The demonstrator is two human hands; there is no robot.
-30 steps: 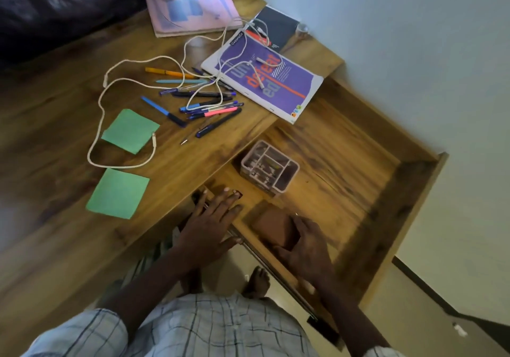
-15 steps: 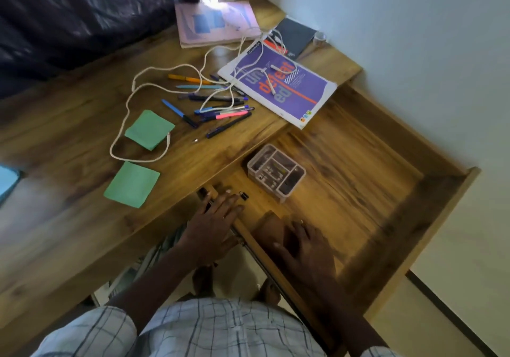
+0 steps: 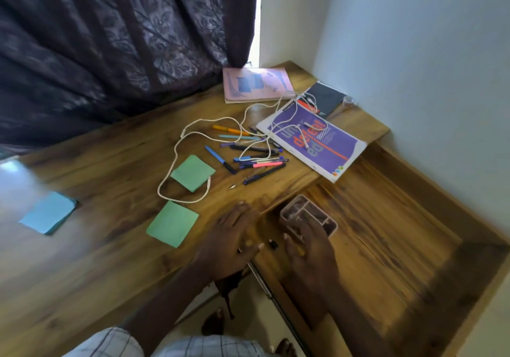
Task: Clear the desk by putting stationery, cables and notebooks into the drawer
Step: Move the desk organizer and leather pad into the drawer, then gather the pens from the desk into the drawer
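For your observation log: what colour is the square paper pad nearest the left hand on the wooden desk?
The square paper pad is green; head view.

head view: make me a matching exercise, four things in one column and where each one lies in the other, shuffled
Things
1. purple notebook
2. pink notebook
3. compartment tray
4. blue sticky pad

Places
a. inside the open drawer
b. far left on the desk, apart from the rest
c. ends of the white cable lie on its cover
d. back of the desk, by the curtain

Pairs: 1-c, 2-d, 3-a, 4-b
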